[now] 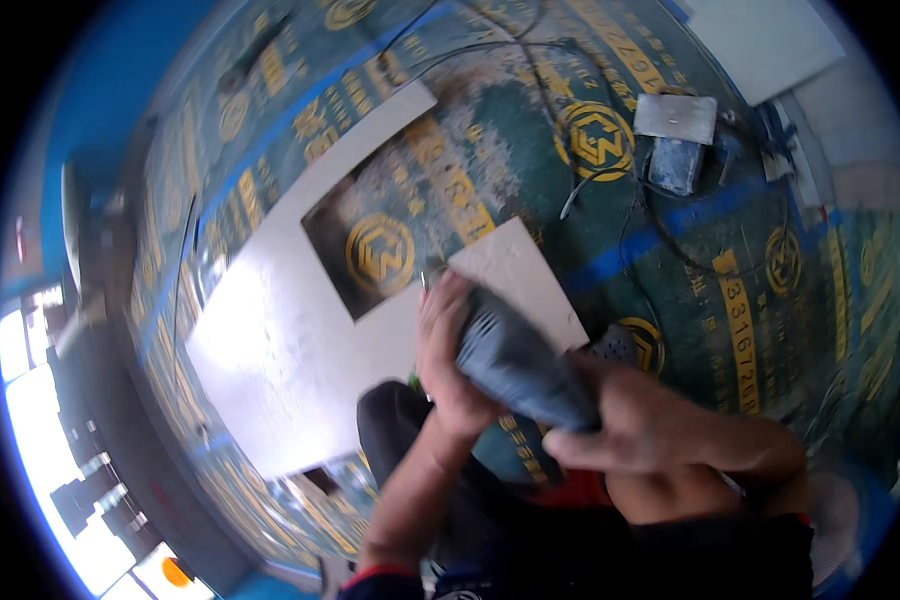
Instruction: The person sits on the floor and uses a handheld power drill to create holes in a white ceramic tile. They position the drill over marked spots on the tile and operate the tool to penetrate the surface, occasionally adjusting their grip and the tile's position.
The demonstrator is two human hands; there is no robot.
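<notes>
A dusty grey-blue power tool [520, 360] with vent slots, looking like an angle grinder, is held across the middle of the view. My left hand [445, 350] is closed around its front end, and a metal edge [428, 280] shows just past the fingers. Wrapped round the rear of the body is my right hand [620, 415], slightly blurred. Under and beyond the tool lies a large pale tile [270, 340] with a notch cut into its far side; the tool's front end is over the tile near the notch's corner. Any disc is hidden.
Green protective floor sheeting [530, 150] with yellow print and blue tape covers the ground, dusted near the notch. Black cables [540, 80] loop across it at the far right. A dusty blue-grey box-like thing with a metal plate [675, 120] stands there, near more pale boards [765, 45].
</notes>
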